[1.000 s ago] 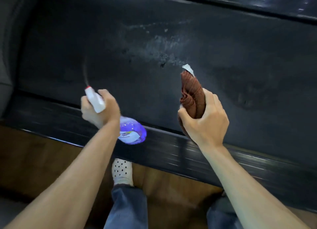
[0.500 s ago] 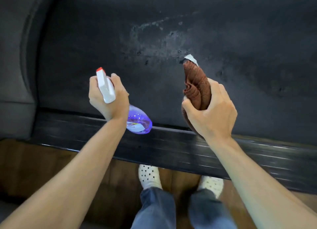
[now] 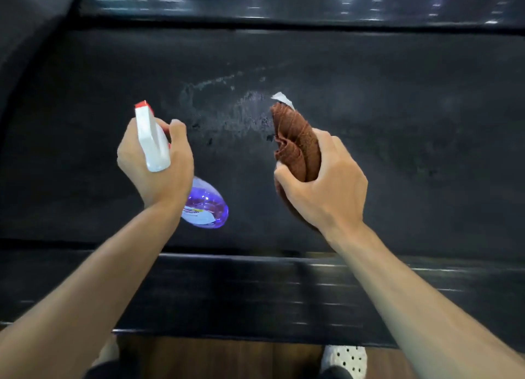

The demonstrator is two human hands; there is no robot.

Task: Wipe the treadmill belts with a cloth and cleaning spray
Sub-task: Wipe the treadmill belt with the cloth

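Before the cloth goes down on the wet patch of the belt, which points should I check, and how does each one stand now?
1. Cloth gripped firmly by the right hand: ok.
2. Wet patch present on the belt: ok, it shows between the hands.
3. Cloth touching the belt: cannot tell; it looks held above it.
4. Spray bottle held off the wet patch by the left hand: ok.
5. Way from the cloth to the patch free: ok.
6. Cloth clean enough: cannot tell.

Purple spray bottle and bunched brown cloth held above the dark belt — wet-patched.
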